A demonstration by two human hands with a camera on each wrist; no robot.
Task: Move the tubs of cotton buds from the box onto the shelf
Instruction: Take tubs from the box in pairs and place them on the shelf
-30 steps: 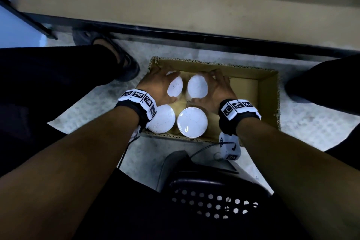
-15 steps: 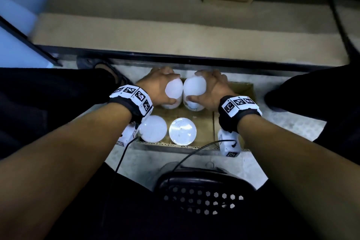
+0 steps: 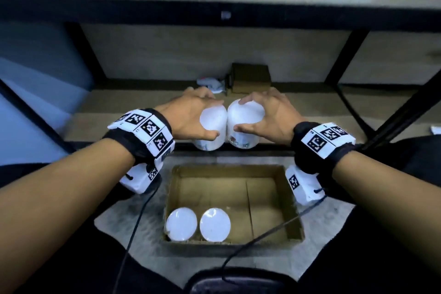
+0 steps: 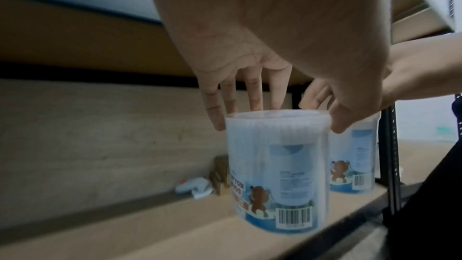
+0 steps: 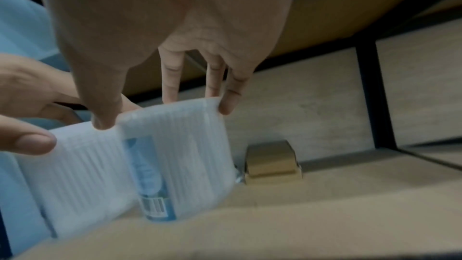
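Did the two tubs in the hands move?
Yes. Both held tubs left the cardboard box and rose toward the lower shelf.

Right hand [image 5: 160, 27] fingers [image 5: 170, 78] around a tub [image 5: 180, 145] rim above the shelf [image 5: 300, 215], small brown box [image 5: 271, 159] beside.

I see both tubs out of the box [image 3: 292, 200] now: left hand [image 3: 191, 114] carried its tub [image 3: 211, 126] and right hand [image 3: 269, 114] its tub [image 3: 243, 124] up to the lower shelf [image 3: 119, 114] edge. Head view tilted up, upper shelf stock now visible.
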